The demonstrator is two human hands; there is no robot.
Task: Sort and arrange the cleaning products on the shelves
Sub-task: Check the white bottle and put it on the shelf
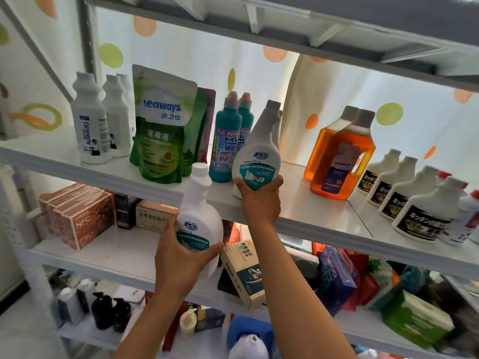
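White plastic filled both hands: the right hand [260, 200] gripped the base of 1 white bottle [256, 154] with a teal label, fingers curled round its bottom edge, holding it at the front of the upper shelf [298, 203], seemingly just being set down beside the 2 teal bottles [228, 141]. At least 1 more bottle of that shape stood directly behind it, so this looked like a row being built by type. The left hand [181, 257] clasped a second matching bottle [199, 216] from below, fingers wrapped round its belly, held tilted in front of the shelf edge, probably waiting its turn.

To the left stood green refill pouches [162, 125] and white cylindrical bottles [90, 120]; to the right, well apart, 2 amber jugs [339, 156] and a row of black-labelled white bottles [404, 198]. The gap between the white bottle and the amber jugs looked free for the next one. Boxes [83, 216] crowded the shelf below, and a tan box [243, 270] leaned just beside the left hand.
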